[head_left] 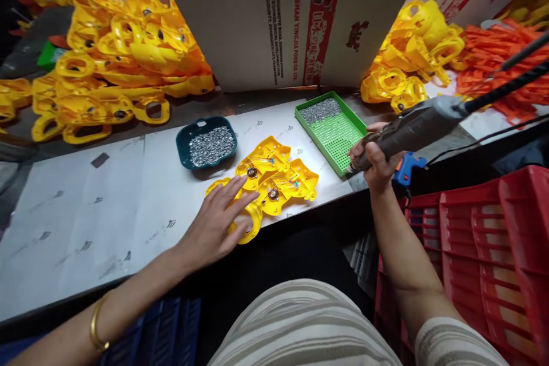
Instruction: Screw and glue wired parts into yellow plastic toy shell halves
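My left hand (225,214) lies with its fingers spread over the handle ends of two yellow plastic shells (295,180) near the table's front edge. Wires and a small round metal part show inside each shell. In my right hand (377,163) is a grey electric screwdriver (416,126), its tip pointing down left by the near corner of a green tray (317,131). Small screws (319,110) fill the far end of that tray. Behind the shells stands a dark teal dish (184,146) heaped with small metal screws (212,146).
Yellow shells (128,40) pile up at the back left, with more yellow parts (412,51) and orange pieces (501,57) at the back right. A cardboard box (240,23) stands behind. A blue glue gun (409,168) and a red crate (472,240) are on my right.
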`<state>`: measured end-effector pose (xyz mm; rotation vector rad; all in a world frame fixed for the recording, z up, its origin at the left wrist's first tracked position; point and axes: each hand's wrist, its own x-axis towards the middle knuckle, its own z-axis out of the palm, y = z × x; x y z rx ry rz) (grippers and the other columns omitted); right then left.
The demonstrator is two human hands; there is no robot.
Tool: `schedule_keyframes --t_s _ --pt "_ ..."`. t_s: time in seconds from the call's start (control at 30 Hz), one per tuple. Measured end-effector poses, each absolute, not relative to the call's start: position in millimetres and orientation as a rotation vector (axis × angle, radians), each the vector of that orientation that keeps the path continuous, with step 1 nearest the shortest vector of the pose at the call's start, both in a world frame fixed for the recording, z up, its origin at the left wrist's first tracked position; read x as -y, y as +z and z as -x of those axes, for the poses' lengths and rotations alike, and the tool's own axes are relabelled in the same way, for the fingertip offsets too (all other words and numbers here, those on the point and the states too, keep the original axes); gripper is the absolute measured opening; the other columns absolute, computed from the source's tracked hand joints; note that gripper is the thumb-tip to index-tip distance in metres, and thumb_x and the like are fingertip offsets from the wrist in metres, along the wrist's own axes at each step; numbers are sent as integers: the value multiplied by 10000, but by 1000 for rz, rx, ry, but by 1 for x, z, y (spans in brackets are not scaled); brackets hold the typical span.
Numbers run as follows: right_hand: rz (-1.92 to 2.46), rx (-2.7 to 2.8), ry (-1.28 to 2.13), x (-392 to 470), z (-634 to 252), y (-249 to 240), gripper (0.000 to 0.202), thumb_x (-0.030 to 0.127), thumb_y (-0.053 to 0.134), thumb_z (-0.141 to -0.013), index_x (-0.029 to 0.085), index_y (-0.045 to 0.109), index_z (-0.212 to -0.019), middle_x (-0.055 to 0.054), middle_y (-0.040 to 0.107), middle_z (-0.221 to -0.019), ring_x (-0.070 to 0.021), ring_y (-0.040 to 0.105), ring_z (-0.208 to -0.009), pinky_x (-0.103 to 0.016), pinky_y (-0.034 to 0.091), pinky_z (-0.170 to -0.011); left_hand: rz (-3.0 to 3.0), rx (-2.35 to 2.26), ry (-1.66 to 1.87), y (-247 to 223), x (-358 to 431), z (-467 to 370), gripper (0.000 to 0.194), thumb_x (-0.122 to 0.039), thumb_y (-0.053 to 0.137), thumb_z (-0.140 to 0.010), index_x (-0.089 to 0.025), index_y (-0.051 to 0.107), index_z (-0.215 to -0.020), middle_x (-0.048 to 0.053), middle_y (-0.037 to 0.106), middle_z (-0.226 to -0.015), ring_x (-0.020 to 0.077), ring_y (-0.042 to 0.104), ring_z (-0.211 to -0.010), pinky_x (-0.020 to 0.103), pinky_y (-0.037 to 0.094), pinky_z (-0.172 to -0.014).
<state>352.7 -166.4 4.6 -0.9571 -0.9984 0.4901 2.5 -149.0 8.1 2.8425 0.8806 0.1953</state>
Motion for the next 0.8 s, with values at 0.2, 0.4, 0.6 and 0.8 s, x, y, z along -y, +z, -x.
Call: schedule_keyframes --t_s 0.2,0.4,0.6,0.8 --pt "1232 1080 192 214 -374 3 393 546 586 -840 212 597 -1045 -74 655 -1005 -237 639 -1059 -409 501 -969 -2937 -913 251 -27 152 -38 933 -584 598 -830 -201 156 -1557 206 215 -1599 413 208 -1471 628 209 -1142" --pt "1869 724 46 272 -431 -36 422 524 591 -805 176 605 -1043 -110 627 -1095 -222 632 -985 -410 522 -920 -3050 -737 218 -35 138 -22 742 -442 494 -918 -270 157 -1557 161 217 -1608 399 269 -1453 612 255 -1117" --pt "1964 452 272 261 -461 -71 584 565 792 -541 191 547 -917 -11 625 -722 -185 603 -626 -406 575 -692 -3091 -620 180 -28 135 -2 665 -374 503 -904 -338 270 -1525 115 319 -1577 366 376 -1408 586 147 -1170" --pt "1667 285 556 274 -442 -77 528 523 768 -529 196 530 -869 51 558 -620 -96 540 -500 -253 551 -503 -2983 -605 -63 -12 142 16 613 -302 478 -907 -292 343 -1505 94 324 -1576 289 304 -1459 538 53 -1208"
